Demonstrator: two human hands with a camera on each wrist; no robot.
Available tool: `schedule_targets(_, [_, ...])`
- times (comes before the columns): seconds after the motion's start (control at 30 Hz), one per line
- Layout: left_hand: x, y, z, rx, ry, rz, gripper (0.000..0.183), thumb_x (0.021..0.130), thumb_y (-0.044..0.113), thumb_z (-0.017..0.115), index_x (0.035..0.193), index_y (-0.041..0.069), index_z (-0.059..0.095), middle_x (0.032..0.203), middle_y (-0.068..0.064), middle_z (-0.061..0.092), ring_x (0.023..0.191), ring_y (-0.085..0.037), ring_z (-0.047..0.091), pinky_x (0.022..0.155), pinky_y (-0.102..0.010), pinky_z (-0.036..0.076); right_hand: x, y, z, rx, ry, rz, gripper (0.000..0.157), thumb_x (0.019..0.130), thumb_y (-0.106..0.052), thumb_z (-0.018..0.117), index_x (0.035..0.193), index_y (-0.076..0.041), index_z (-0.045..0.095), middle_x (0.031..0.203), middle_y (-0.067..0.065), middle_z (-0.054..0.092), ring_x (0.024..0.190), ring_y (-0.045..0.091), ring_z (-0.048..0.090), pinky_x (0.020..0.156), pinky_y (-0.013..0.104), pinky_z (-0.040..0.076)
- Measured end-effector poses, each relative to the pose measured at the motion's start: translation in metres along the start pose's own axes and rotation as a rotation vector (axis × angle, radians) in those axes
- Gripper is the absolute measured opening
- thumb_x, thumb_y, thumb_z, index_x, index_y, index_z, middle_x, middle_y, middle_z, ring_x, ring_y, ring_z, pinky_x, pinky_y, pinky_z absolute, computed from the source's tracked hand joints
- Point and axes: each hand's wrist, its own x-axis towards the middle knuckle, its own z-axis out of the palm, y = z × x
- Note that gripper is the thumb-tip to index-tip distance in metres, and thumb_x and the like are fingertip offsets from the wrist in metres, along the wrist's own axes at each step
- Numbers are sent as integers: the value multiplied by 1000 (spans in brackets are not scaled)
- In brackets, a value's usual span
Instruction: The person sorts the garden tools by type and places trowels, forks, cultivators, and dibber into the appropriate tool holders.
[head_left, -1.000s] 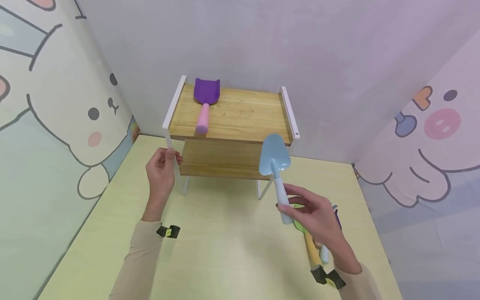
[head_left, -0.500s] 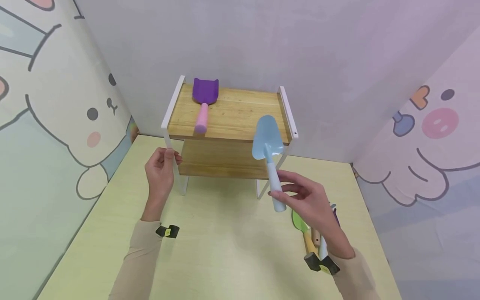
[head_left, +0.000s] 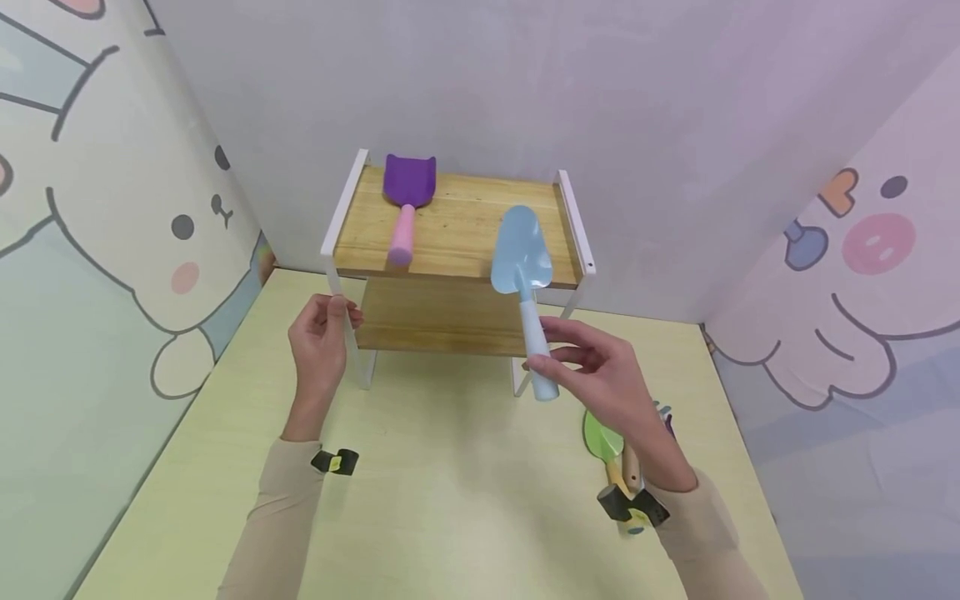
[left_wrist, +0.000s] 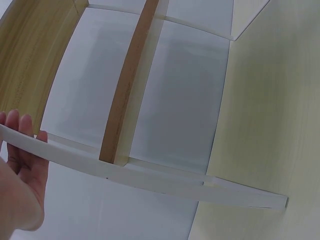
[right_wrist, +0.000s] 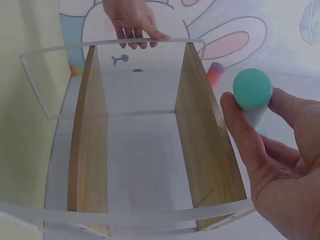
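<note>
My right hand (head_left: 600, 367) pinches the pale handle of a light blue hand trowel (head_left: 522, 250), blade pointing away, overlapping the right part of the upper board in the head view. In the right wrist view the handle's teal end (right_wrist: 252, 89) shows between thumb and fingers. My left hand (head_left: 321, 333) grips the white left side frame of a two-tier wooden shelf (head_left: 465, 225); in the left wrist view its fingers (left_wrist: 26, 122) wrap behind the white bar (left_wrist: 150, 179). A purple scoop (head_left: 409, 181) with a pink handle lies on the upper board's left side.
Below my right wrist, a green trowel (head_left: 600, 437) with a yellow handle lies on the pale table (head_left: 435, 500), beside a wooden handle (head_left: 632, 468) and other tools partly hidden by the arm. Cartoon-printed curtains (head_left: 840, 275) enclose the table.
My right hand has carried the light blue trowel forward, up and slightly left, from the shelf's front right corner to over the upper board. The left hand stays on the frame.
</note>
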Motion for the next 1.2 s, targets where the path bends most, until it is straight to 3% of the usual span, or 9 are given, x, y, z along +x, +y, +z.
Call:
schedule_targets(0.7, [0,-2,0,-14,3,4,34,106,13,59,94,-19,57,83,-1,70,73,-11,68,73,-22,58,37,-25,4,40,-22,201,45,91,-16,81,133,-7,67,120,12,71,95,22,76,78,35,63])
schedule_targets(1.2, [0,-1,0,-26,8,-3,33,106,12,59,94,-18,57,83,-2,70,72,-11,68,73,-22,58,62,-38,7,38,-60,221,44,92,-22,80,131,-6,67,120,9,72,99,23,75,78,37,63])
